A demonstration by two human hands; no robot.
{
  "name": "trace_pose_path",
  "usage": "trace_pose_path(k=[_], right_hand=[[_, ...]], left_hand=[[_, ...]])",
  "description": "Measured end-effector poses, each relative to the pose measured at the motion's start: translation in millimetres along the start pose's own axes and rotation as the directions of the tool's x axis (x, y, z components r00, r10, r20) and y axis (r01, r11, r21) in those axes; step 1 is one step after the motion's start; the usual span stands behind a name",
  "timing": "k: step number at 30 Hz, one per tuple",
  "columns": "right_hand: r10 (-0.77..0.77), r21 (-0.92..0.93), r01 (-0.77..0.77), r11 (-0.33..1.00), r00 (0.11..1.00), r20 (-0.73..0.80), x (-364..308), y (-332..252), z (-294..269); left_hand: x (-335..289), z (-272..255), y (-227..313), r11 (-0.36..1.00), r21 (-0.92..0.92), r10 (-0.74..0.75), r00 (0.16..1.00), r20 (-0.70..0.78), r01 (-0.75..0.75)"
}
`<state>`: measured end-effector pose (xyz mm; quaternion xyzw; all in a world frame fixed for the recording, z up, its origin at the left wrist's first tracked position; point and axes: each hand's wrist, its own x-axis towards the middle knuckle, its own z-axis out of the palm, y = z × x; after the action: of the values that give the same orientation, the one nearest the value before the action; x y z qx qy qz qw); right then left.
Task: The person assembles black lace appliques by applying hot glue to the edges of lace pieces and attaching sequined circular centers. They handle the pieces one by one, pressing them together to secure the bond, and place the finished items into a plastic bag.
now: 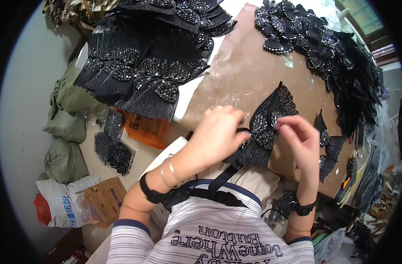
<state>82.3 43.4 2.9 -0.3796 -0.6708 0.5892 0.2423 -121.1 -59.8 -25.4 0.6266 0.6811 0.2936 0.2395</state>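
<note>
A black lace piece [271, 105], pointed at the top and set with clear and dark stones, lies at the table's near edge in front of me. My left hand [221, 134] is closed at its left side, with a thin black cord at the thumb and fingers. At the piece's right side, my right hand [301, 138] has thumb and forefinger pinched together by the stones; what sits between them is too small to make out. A black strip crosses the stones between my two hands.
Stacks of similar black stone-set lace pieces [144, 70] lie at the far left of the brown-covered table [236, 57]. Black stone-covered flower pieces [293, 26] heap up at the far right. Smaller black scraps [328, 145] and an orange-and-black cutter [346, 181] lie to the right. Green sacks [67, 158] stand at left.
</note>
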Motion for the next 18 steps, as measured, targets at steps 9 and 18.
trace_pose_path(k=[9, 18], right_hand=[[-0.114, -0.339, 0.134, 0.931, 0.99, 0.078, -13, 13, 12], [-0.168, -0.437, 0.206, 0.876, 0.978, 0.123, -5, -1, 26]], left_hand=[[-7, -5, 14, 0.995, -0.028, -0.091, 0.996, 0.012, 0.092], [-32, -57, 26, 0.87, -0.404, -0.343, 0.936, -0.081, 0.284]])
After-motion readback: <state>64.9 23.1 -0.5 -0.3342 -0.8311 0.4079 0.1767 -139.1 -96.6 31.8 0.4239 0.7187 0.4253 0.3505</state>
